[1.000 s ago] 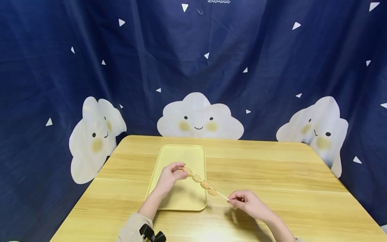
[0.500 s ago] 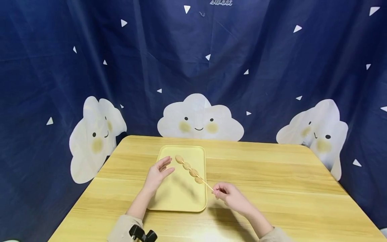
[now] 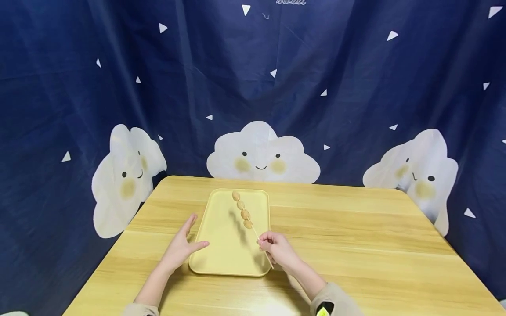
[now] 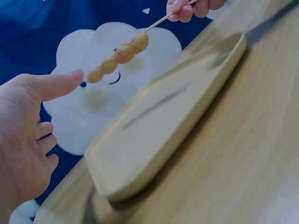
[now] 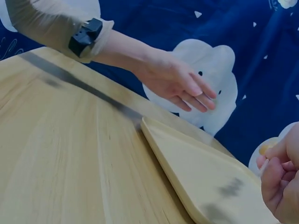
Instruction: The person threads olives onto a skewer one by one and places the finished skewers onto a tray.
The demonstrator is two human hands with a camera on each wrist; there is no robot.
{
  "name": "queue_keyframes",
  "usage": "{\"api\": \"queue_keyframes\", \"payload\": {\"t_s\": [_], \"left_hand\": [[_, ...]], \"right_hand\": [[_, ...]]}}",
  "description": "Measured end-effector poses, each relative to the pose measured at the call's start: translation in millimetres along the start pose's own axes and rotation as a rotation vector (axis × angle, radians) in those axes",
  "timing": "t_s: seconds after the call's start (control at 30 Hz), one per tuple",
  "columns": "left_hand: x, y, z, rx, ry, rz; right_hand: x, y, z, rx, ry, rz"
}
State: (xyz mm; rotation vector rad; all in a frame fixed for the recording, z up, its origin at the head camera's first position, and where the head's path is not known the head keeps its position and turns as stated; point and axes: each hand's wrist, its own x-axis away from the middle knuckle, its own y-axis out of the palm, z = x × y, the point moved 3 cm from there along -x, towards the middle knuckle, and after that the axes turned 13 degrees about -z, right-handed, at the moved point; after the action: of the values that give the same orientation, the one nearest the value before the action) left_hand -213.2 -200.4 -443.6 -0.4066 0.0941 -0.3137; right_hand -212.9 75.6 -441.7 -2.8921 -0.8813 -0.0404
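My right hand [image 3: 278, 251] pinches the bare lower part of a thin wooden skewer [image 3: 254, 232]. Several brown, rounded food balls [image 3: 241, 205] are threaded along its upper part, which points away from me. The skewer is held above a pale yellow rectangular tray [image 3: 221, 263], and its shadow falls on the tray floor. My left hand [image 3: 179, 249] is beside the tray's left edge, thumb and fingers spread, holding nothing. In the left wrist view the food balls [image 4: 124, 53] are in the air, apart from the left hand [image 4: 28, 135].
The tray lies on a light wooden table [image 3: 348, 245]. Behind the table hangs a dark blue curtain [image 3: 221, 66] printed with white clouds and triangles. A black strap device [image 5: 85, 36] sits on the left wrist.
The left hand lets go of the skewer's far end and draws back left, fingers spreading. The right hand moves left with the skewer, bringing it over the tray and turning it to point more away from me.
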Motion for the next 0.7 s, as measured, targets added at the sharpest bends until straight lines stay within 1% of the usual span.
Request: {"api": "queue_keyframes", "payload": {"t_s": [0.17, 0.3, 0.43, 0.63, 0.7], "left_hand": [[13.1, -1.4, -12.5, 0.057, -0.012, -0.047], [16.8, 2.9, -19.4, 0.094, -0.05, -0.108], [18.5, 7.8, -22.9, 0.085, -0.091, -0.145], [19.5, 11.2, -27.7, 0.064, -0.102, -0.181], [19.9, 12.4, -29.5, 0.061, -0.111, -0.19]], "right_hand": [[-12.8, 7.7, 2.4, -0.028, 0.015, 0.009], [-23.2, 11.6, 7.6, -0.039, 0.033, 0.028], [-33.4, 16.6, 13.3, -0.05, 0.041, 0.044], [-43.4, 30.3, 21.6, -0.116, 0.076, 0.08], [-46.3, 34.8, 24.4, -0.118, 0.085, 0.099]]}}
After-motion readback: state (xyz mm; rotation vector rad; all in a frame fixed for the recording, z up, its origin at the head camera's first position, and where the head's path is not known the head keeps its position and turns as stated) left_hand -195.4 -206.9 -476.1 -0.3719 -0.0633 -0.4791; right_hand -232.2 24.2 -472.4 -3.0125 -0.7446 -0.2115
